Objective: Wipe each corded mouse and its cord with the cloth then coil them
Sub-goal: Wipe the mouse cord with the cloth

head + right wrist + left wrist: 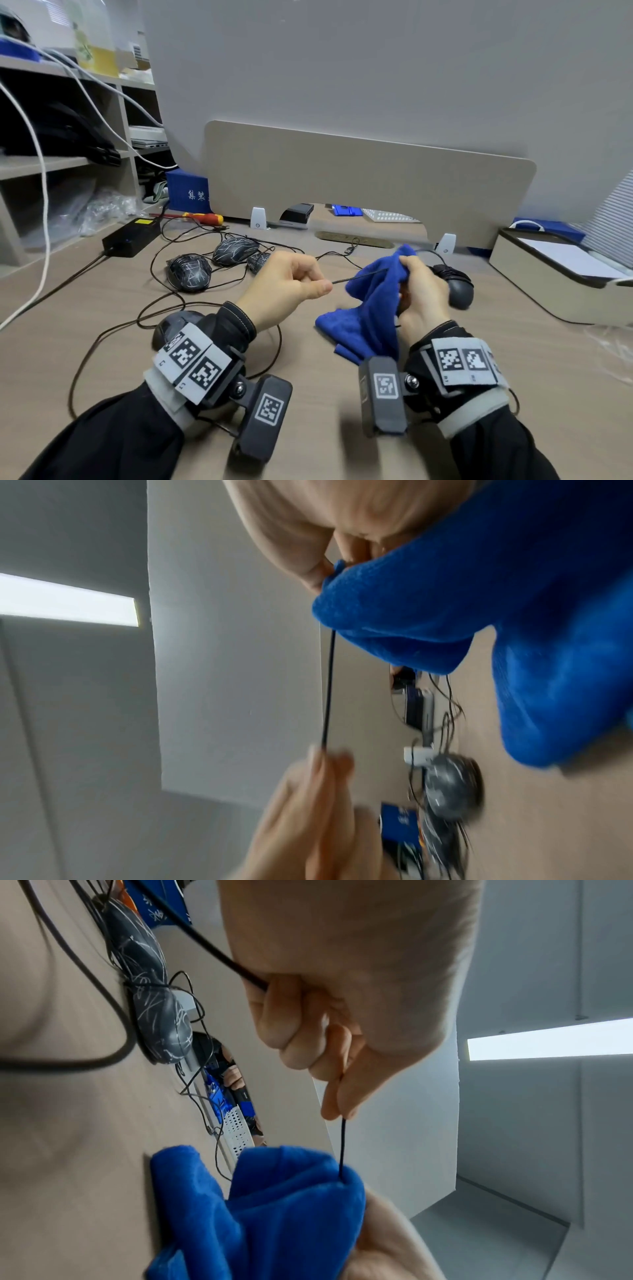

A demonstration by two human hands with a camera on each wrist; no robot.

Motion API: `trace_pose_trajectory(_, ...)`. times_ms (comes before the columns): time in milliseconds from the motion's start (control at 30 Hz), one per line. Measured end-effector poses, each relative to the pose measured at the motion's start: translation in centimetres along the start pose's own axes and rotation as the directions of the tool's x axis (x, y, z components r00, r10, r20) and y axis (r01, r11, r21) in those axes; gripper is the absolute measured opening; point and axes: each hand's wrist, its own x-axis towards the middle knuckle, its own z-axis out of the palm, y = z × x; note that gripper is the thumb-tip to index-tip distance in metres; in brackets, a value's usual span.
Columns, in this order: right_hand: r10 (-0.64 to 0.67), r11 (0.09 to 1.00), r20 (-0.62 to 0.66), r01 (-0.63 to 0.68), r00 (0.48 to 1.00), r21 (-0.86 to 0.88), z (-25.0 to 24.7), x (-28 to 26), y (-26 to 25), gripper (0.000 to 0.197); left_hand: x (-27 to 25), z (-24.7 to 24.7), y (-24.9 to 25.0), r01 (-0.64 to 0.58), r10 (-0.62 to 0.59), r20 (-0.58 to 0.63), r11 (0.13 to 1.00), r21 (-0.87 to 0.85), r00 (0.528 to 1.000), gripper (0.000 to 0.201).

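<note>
Pinching the cord between thumb and forefinger, my left hand keeps it taut above the desk. The cord runs almost level to the right, straight into the blue cloth that my right hand squeezes closed around it. I judge the cloth must slide along this line. Farther back, the uncoiled mice lie among loose cables.

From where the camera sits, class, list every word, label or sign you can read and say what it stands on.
"集装": white characters on the blue box; further characters are hidden by the divider.
Yellow label on the black power adapter: too small to read.
Square black-and-white coded markers on the wrist bands: patterns, no readable words.
</note>
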Motion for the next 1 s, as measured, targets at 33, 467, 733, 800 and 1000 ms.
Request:
trace_pose_trajectory(33, -0.026, 0.999, -0.049, 0.027, 0.998, 0.018, -0.4, 0.6, -0.3, 0.015, 0.0, -0.2, 0.0, 0.011, -0.011, -0.015, 1.000, -0.022, 1.000, 0.018)
trace_pose_trajectory(467, 0.000, 0.992, 0.217, -0.027, 0.976, 0.120, 0.1, 0.0, 0.2, 0.026, 0.0, -0.3, -0.5, 0.037, -0.038, -0.161, 0.999, -0.007, 0.986, 0.023)
trace_pose_trajectory(733, 0.053, 0.953, 0.325, -0.145, 0.944, 0.267, 0.3, -0.7, 0.0, 0.026, 0.1, -0.4, -0.8, -0.027, 0.030, -0.216, 0.999, 0.020, 0.976, 0.014)
trace_pose_trajectory(800, 0.080, 0.950, 0.343, -0.175, 0.936, 0.258, 0.5, -0.9, 0.2, 0.025, 0.1, -0.4, -0.8, -0.033, 0.038, -0.221, 0.999, 0.027, 0.975, 0.013)
trace_pose_trajectory(1000, 0.123, 0.980, 0.475, -0.181, 0.871, 0.078, 1.1, -1.6, 0.8, 0.021, -0.2, -0.2, -0.4, -0.051, 0.053, -0.200, 0.999, 0.017, 0.978, 0.016)
